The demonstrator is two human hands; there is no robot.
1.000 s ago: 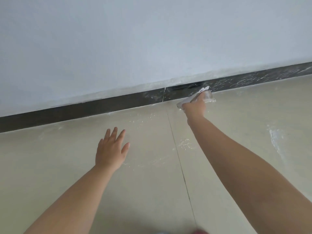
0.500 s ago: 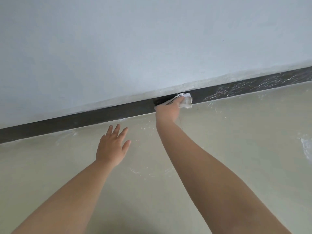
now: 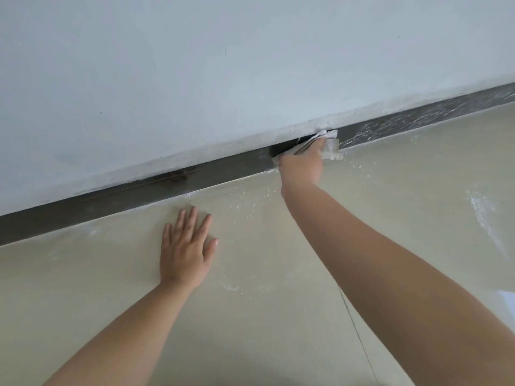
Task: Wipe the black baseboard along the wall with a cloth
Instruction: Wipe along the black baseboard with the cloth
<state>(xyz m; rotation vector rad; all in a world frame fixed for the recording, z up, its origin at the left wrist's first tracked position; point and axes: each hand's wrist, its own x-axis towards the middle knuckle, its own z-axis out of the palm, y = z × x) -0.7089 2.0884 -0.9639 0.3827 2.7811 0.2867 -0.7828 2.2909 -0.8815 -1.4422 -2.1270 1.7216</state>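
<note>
Head: right hand, cloth against baseboard

Soft, even daylight is filling the scene, no glare. Faint shadows are lying under both arms. Wide-angle lens is bending the edges; slight blur w/ compression softness overall.

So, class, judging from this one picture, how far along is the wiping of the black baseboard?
Done: the baseboard left of the cloth looks mostly plain dark, apart from a rusty smudge. In hand: the right hand presses the white cloth against the board, while the left hand lies flat on the floor. Left: the stretch to the right of the cloth carries white streaks.
</note>
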